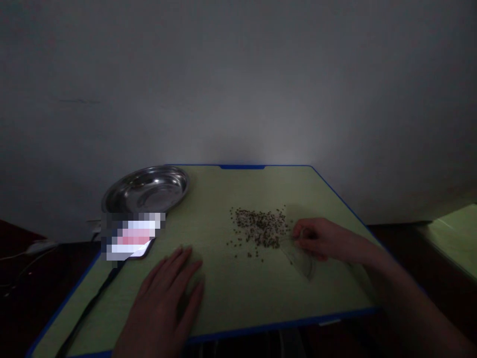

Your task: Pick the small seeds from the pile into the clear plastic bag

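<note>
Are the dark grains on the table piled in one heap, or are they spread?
Spread: the dark grains lie in a loose patch on the green tabletop, with strays around its edges.

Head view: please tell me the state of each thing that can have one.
Metal basin, upright, open side up.
Phone, screen lit, its picture pixelated.
Dark strap, stretched out.
Grains, loose, scattered in a patch.
See-through object, held, exact form unclear.
Left hand, palm down, open.
Right hand, closed on the see-through object.
</note>
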### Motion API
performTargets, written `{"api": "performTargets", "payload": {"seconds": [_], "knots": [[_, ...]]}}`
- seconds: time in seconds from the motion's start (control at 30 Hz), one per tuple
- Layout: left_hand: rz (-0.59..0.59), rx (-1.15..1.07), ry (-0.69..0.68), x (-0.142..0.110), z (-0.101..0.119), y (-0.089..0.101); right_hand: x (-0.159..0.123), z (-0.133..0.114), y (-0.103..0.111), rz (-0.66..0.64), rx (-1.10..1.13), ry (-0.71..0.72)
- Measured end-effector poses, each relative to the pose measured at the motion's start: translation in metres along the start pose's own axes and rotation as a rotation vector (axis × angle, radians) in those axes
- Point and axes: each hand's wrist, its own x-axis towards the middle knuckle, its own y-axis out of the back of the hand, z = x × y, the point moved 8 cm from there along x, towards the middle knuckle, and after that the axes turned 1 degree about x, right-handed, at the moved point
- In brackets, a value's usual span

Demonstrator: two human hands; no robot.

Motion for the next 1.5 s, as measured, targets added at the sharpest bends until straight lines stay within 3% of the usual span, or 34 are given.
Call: {"api": "performTargets", "payload": {"seconds": [0.27, 0.43, 0.6, 0.83, 1.07, 1.37, 1.5], "knots": [[-0.025, -0.029, 0.025, 0.002, 0.001, 0.001, 0.001, -0.03, -0.038, 0.028, 0.005, -0.014], [-0.025, -0.031, 0.016, 0.002, 0.004, 0.002, -0.006, -0.045, -0.036, 0.089, 0.027, 0.023], [-0.034, -0.038, 0.035, 0.002, 0.005, 0.002, -0.02, -0.036, -0.019, 0.217, 0.077, 0.048], [-0.04, -0.074, 0.059, 0.003, 0.004, 0.003, -0.043, -0.018, -0.029, 0.319, 0.042, 0.054], [-0.036, -0.062, 0.068, 0.003, 0.004, 0.002, -0.049, -0.022, -0.042, 0.316, 0.016, 0.04], [-0.047, -0.05, 0.067, 0.003, 0.006, 0.005, -0.037, -0.037, -0.053, 0.247, -0.096, 0.143], [-0.064, -0.053, 0.07, 0.003, 0.003, 0.005, -0.029, -0.034, -0.054, 0.284, -0.138, 0.126]]}}
